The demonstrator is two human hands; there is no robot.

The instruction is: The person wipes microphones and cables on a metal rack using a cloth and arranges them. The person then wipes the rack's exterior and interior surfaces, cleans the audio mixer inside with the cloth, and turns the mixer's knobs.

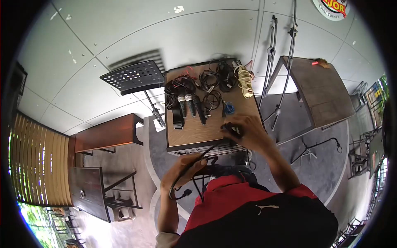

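My left hand [182, 168] is closed around a black cable [175, 184], whose plug end [187, 193] dangles by the wrist. A stretch of that cable runs up from the fingers toward my right hand [247, 131]. At the table's front edge, the right hand has its fingers curled round a dark bunch [232, 129] that looks like coiled cable; the fingers partly hide it. Just beyond it lies a small blue coil [229, 108]. Several black microphones [190, 105] rest left of that hand on the wooden table [194, 135].
Black cable coils [226, 76] and a white power strip [247, 84] wrapped in its cord fill the table's back. A music stand [134, 77] is at the left, microphone stands [271, 51] at the right. Another table [326, 93] and a low stand [312, 149] are further right.
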